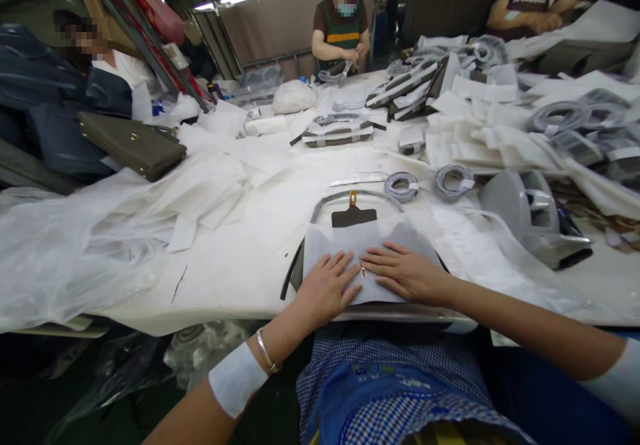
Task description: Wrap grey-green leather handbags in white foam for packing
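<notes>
A dark handbag lies flat at the table's front edge, its side [297, 268] showing at the left. Over it is spread a sheet of thin white wrapping paper [345, 240]. My left hand [327, 285] presses flat on the paper's left half, fingers stretched out. On the right half rests my right hand [405, 273], also flat with fingers extended. Between the fingertips a small metal clasp [363, 272] pokes through the paper. Beyond the sheet, a dark flap with a gold buckle [353, 198] and a wrapped handle [320, 206] stick out.
Two coiled wrapped straps [401, 186] [454, 182] lie behind the bag. A grey tape dispenser [520, 208] stands at right. Paper stacks [480, 135] and wrapped bags [345, 130] sit farther back. Loose white sheets [200, 185] and an olive bag [133, 144] lie left. A co-worker [341, 28] works opposite.
</notes>
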Motion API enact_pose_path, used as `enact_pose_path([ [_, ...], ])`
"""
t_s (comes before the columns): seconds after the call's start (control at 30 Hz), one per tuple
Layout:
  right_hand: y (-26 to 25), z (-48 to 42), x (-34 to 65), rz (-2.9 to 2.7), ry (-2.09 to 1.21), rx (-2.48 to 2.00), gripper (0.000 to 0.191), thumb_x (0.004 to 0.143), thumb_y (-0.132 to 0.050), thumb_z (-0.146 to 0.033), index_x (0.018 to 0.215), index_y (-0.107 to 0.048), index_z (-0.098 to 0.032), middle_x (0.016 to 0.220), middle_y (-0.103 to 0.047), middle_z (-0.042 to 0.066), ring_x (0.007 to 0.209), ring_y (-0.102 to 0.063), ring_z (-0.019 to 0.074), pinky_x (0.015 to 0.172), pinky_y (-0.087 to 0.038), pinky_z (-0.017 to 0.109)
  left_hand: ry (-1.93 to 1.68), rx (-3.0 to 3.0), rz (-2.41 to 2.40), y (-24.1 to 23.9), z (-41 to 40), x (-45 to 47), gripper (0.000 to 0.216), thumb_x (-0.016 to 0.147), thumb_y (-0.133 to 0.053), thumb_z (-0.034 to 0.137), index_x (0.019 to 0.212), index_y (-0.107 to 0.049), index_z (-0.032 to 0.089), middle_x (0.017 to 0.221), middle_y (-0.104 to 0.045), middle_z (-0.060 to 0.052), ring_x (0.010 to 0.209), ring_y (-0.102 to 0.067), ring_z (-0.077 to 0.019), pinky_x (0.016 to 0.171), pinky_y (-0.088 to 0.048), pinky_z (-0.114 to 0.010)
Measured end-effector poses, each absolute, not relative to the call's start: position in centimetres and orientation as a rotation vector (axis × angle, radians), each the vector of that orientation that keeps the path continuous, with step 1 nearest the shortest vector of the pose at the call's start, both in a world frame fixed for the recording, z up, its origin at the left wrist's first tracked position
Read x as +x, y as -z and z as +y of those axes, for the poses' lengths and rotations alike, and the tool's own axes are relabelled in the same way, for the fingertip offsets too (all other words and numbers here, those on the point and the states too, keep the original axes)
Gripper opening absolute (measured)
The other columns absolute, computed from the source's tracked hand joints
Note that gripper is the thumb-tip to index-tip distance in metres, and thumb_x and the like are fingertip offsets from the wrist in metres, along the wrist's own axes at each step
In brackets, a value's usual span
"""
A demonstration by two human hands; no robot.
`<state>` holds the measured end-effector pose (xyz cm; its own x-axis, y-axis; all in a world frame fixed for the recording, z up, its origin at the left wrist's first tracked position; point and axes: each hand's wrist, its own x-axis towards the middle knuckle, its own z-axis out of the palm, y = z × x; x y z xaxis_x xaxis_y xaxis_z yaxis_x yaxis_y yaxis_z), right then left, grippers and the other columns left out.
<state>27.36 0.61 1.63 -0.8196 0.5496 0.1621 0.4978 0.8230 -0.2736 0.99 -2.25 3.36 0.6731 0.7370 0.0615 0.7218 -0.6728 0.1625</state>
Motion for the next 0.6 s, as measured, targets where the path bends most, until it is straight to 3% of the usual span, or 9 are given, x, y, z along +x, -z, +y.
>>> enact_pose_path([
  [0.2, -2.7, 0.8, 28.2, -2.860, -0.325, -0.730, 0.069, 0.098, -0.048, -0.049, 0.157, -0.019, -0.024, 0.158, -0.035, 0.007, 0.147, -0.028, 0.0258, 0.122, -0.012, 0.051, -0.071, 2.850, 1.022, -4.3, -0.8, -0.4, 0.060, 0.098, -0.035, 0.058, 0.149, -0.037, 0.028, 0.160, -0.032, -0.006, 0.149, -0.024, -0.0271, 0.122, -0.014, -0.054],
  [0.4, -2.9, 0.7, 28.4, -2.774, -0.287, -0.901, 0.071, 0.093, -0.053, -0.053, 0.155, -0.028, -0.030, 0.163, -0.021, 0.008, 0.150, -0.019, 0.0320, 0.120, -0.009, 0.057, -0.105, 2.828, 1.069, -3.6, -0.6, -1.1, 0.066, 0.096, -0.042, 0.057, 0.153, -0.030, 0.027, 0.164, -0.021, -0.007, 0.151, -0.014, -0.0309, 0.121, -0.017, -0.057],
  [0.5, -2.5, 0.8, 28.6, -2.717, -0.322, -0.947, 0.073, 0.091, -0.056, -0.056, 0.154, -0.031, -0.029, 0.162, -0.024, 0.010, 0.149, -0.020, 0.0326, 0.120, -0.009, 0.059, -0.142, 2.845, 1.063, -3.2, -0.5, -1.4, 0.067, 0.095, -0.047, 0.054, 0.154, -0.030, 0.026, 0.164, -0.020, -0.008, 0.151, -0.014, -0.0328, 0.119, -0.021, -0.058],
  [0.6, -2.0, 1.1, 28.9, -2.719, -0.341, -0.953, 0.073, 0.090, -0.056, -0.057, 0.153, -0.033, -0.028, 0.160, -0.030, 0.009, 0.148, -0.024, 0.0307, 0.120, -0.013, 0.057, -0.195, 2.876, 1.050, -2.1, -0.2, -1.8, 0.061, 0.097, -0.049, 0.040, 0.153, -0.032, 0.024, 0.163, -0.024, -0.007, 0.150, -0.018, -0.0316, 0.118, -0.024, -0.055],
])
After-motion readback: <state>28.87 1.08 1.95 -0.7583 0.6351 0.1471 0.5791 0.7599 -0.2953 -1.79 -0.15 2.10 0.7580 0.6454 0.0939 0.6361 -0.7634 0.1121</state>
